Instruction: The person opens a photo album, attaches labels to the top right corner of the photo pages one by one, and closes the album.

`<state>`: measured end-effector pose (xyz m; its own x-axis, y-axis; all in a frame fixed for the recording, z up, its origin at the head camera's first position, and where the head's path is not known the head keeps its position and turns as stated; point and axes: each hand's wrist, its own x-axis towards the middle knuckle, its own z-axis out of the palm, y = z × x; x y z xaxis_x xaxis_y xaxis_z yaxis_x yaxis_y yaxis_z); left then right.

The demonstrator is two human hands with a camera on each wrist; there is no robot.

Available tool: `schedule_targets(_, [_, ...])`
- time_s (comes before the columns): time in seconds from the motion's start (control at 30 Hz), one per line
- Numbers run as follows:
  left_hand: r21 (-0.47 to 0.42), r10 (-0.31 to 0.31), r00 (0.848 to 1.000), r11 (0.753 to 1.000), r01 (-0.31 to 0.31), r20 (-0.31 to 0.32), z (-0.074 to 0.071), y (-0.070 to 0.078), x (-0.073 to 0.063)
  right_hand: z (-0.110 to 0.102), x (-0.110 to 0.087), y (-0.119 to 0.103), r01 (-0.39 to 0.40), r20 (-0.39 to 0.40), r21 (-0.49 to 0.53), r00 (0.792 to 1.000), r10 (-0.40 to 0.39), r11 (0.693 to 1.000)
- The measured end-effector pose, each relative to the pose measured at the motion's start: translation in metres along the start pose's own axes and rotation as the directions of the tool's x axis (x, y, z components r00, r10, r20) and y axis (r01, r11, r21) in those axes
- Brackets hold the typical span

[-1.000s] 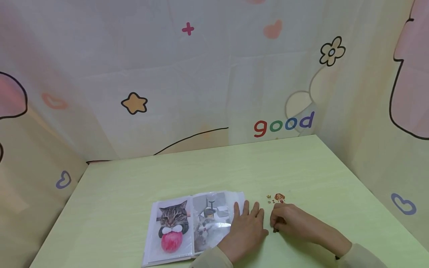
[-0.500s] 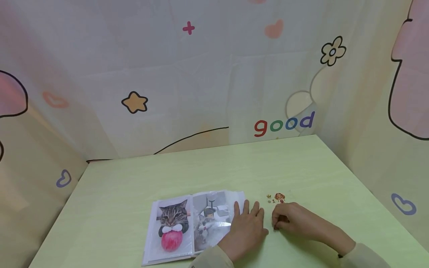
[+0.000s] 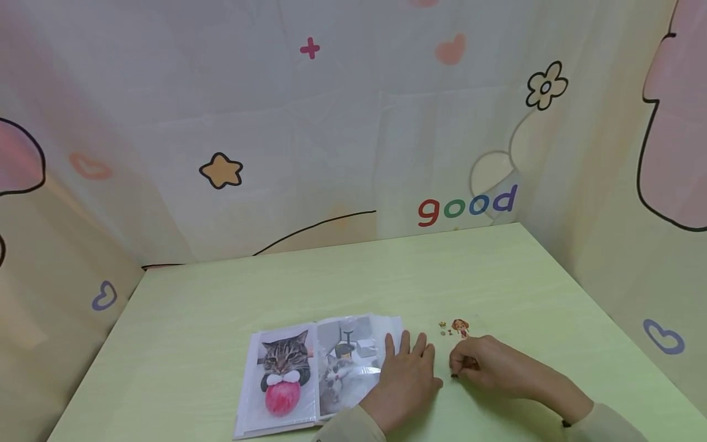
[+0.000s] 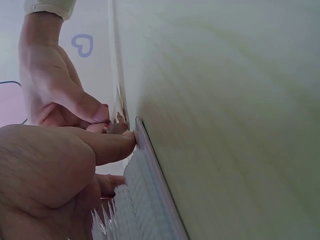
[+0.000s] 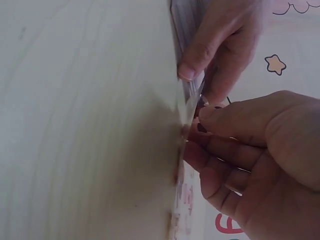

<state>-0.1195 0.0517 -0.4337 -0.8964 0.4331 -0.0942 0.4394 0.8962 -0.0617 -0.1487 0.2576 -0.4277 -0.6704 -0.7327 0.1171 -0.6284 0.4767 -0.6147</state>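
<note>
An open photo album [image 3: 251,399] lies at the table's front, showing a picture of a tabby cat with a pink ball [image 3: 283,396] and a grey cat picture [image 3: 334,377]. My left hand [image 3: 405,377] rests flat on its right side, fingers spread. Just right of that, my right hand [image 3: 494,368] pinches a small dark sticker [image 3: 455,376] between thumb and forefinger, low over the table. Its print is too small to read. Beyond the knuckles lie brown-haired doll stickers [image 3: 461,327], apparently on a clear sheet, seen edge-on [image 5: 192,107] in the right wrist view.
The pale green table [image 3: 221,294] extends behind and to both sides of the album. A patterned cloth backdrop [image 3: 331,153] closes off the back and sides. In the left wrist view the stacked album pages [image 4: 142,195] stand edge-on.
My right hand has shifted slightly to the right, the pinched sticker moving up a little with it. The left hand and album stay put.
</note>
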Motion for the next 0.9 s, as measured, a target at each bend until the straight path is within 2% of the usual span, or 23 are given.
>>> schedule_targets(0.2, [-0.001, 0.003, 1.000, 1.000, -0.003, 0.000, -0.0001, -0.0002, 0.0006, -0.0025, -0.0019, -0.0017, 0.085, -0.003, -0.027, 0.996, -0.085, 0.996])
schedule_targets(0.47, [-0.015, 0.002, 1.000, 1.000, -0.002, 0.002, -0.0008, -0.0002, 0.0009, -0.0063, -0.0039, -0.0072, -0.014, 0.061, -0.011, 0.998, 0.015, 1.000])
schedule_targets(0.7, [-0.022, -0.013, 1.000, 1.000, 0.014, 0.020, -0.0019, 0.0013, 0.0016, -0.0055, -0.0068, -0.0100, -0.016, 0.058, -0.036, 0.998, 0.018, 0.999])
schedule_targets(0.9, [-0.078, -0.012, 0.998, 0.997, 0.016, 0.057, -0.0020, 0.0003, 0.0042, -0.0043, -0.0050, -0.0084, -0.027, 0.038, -0.009, 0.999, 0.027, 1.000])
